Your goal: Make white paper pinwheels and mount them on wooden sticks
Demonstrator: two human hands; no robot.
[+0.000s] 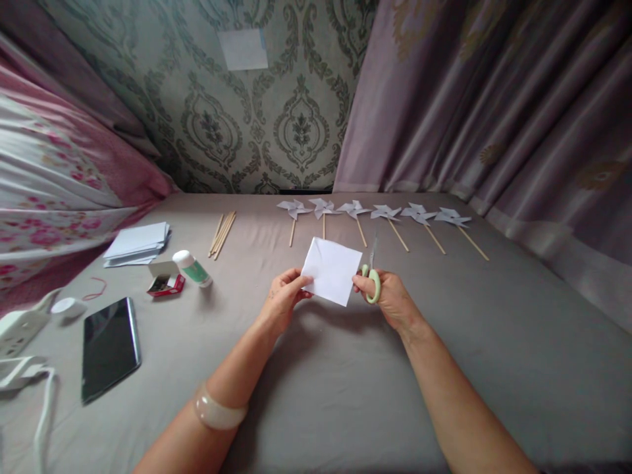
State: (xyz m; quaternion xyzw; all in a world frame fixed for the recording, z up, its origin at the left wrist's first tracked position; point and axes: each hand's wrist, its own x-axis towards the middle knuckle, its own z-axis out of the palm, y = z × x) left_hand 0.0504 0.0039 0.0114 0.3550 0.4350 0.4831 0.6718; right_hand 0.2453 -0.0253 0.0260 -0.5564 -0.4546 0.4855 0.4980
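Observation:
A square of white paper [332,271] is held up above the grey cloth, tilted a little. My left hand [286,293] pinches its left edge between thumb and fingers. On the other side, my right hand [388,296] has the green-handled scissors [375,284] looped on it, blades pointing up and away. The thumb and fingertip of that hand also touch the paper's right edge. Beyond the paper lies a row of several paper pinwheels on sticks, among them one pinwheel [354,209] straight behind it.
To the left are a stack of paper [138,242], loose wooden sticks [223,234], a glue stick [191,268] and a small red box [166,282] with its lid up. Nearer lie a phone [111,349], a white cap [68,308] and a power strip [22,329]. Curtains [444,99] hang right.

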